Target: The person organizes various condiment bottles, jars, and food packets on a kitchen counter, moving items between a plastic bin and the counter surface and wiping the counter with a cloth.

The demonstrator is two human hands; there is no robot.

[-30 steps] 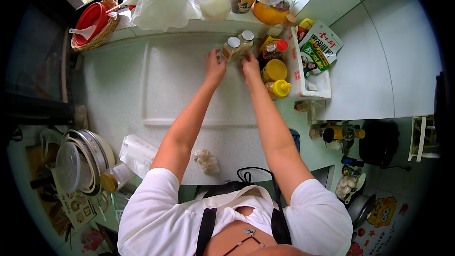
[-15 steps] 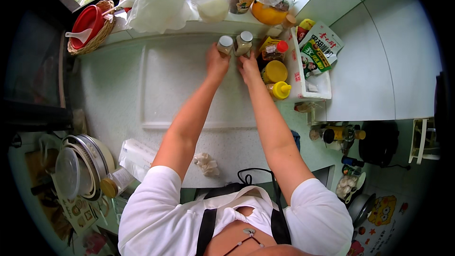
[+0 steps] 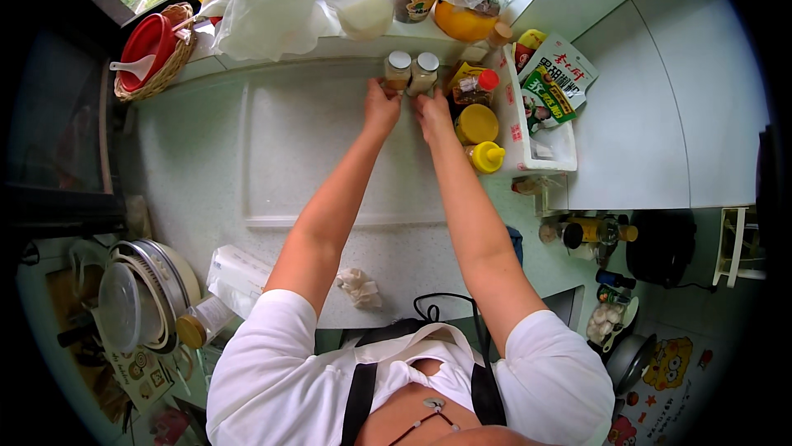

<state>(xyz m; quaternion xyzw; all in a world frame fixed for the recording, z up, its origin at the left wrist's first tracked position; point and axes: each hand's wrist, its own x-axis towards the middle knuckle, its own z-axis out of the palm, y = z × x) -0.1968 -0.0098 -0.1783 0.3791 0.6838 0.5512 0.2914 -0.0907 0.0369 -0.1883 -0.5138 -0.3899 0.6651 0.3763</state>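
Two small glass jars with white lids stand side by side at the far end of the counter. The left jar [image 3: 398, 75] has brownish contents, and the right jar [image 3: 423, 76] looks filled with something pale. My left hand [image 3: 381, 106] has its fingers closed at the near lower side of the left jar. Against the base of the right jar, my right hand [image 3: 432, 113] closes its fingers too. Just right of that hand are a red-capped jar [image 3: 478, 87], a yellow-lidded jar [image 3: 477, 124] and a yellow squeeze bottle [image 3: 487, 157].
Under my forearms lies a translucent shallow tray [image 3: 305, 149]. A white foam box [image 3: 518, 136] with packets borders the right. Behind is a ledge with a plastic bag [image 3: 268, 9] and a basket [image 3: 177, 58]. Crumpled tissue [image 3: 358, 287] and a white packet [image 3: 238, 274] lie nearer.
The left jar has moved slightly away from me and right, now beside the right jar. My left hand has shifted from around its body to its near lower side.
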